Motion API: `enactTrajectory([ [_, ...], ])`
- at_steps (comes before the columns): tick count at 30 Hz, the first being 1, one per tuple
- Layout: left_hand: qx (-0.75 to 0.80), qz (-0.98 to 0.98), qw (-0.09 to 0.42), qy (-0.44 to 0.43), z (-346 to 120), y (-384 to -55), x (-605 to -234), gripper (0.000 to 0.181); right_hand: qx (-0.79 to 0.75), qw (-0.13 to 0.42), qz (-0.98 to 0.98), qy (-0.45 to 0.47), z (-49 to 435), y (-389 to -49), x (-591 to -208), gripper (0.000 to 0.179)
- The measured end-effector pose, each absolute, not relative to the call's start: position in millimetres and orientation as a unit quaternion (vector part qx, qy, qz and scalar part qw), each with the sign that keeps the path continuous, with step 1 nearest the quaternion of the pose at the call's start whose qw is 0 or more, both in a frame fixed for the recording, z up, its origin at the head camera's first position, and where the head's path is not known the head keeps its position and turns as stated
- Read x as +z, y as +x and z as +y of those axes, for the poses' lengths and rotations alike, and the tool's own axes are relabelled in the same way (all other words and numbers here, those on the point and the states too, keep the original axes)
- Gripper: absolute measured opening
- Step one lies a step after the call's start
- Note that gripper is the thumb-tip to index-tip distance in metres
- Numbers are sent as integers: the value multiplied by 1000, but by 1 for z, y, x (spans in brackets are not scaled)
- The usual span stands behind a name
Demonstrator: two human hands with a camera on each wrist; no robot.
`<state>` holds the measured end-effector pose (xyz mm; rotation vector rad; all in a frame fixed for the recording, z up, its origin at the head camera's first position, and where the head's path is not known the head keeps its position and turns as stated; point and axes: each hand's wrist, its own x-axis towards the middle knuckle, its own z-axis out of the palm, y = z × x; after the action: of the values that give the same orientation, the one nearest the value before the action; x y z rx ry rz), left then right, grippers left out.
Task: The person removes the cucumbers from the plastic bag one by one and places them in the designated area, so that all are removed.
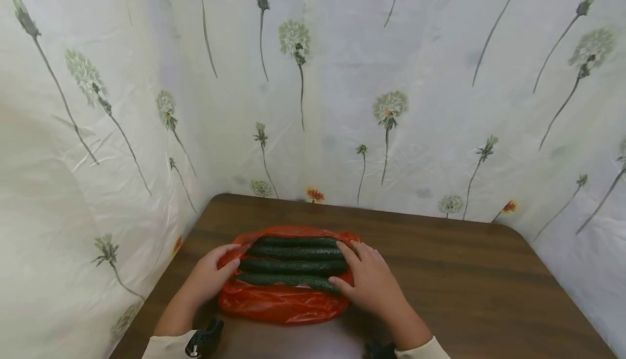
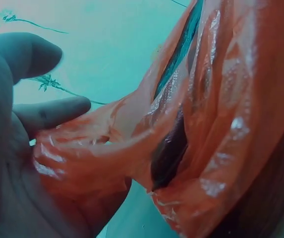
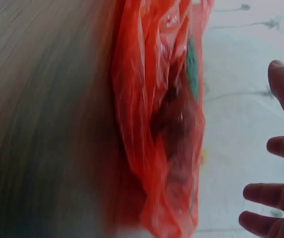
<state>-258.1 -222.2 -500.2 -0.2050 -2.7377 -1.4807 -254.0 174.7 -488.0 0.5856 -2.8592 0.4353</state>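
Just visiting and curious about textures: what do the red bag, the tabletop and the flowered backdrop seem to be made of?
The red bag looks like thin, glossy plastic: it wrinkles finely and shines. The tabletop seems satin wood or wood-look laminate, judging by streaked grain and soft glare. The flowered backdrop may be coated fabric or plastic sheet, with sheen along its creases.

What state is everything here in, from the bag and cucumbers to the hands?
Red plastic bag: open along the top, crumpled, lying on the table.
Four cucumbers: whole as far as visible, lying side by side in the bag's opening.
Left hand: fingers apart, touching the bag's left end.
Right hand: fingers spread, at the bag's right end.
Flowered cloth: hanging, creased in places.
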Motion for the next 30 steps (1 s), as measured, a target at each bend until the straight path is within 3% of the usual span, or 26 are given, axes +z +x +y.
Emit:
enactTrajectory([
  [15,-518,-850,3,-98,-231,-259,-507,62,129,54,-964,228,128,-259,-502,82],
  [24,-543,-832,-2,-111,-235,-259,-507,67,132,30,-957,256,111,-259,-504,68],
  [30,-562,-818,-1,-123,-238,-260,-507,73,101,48,-953,282,98,-259,-505,56],
])
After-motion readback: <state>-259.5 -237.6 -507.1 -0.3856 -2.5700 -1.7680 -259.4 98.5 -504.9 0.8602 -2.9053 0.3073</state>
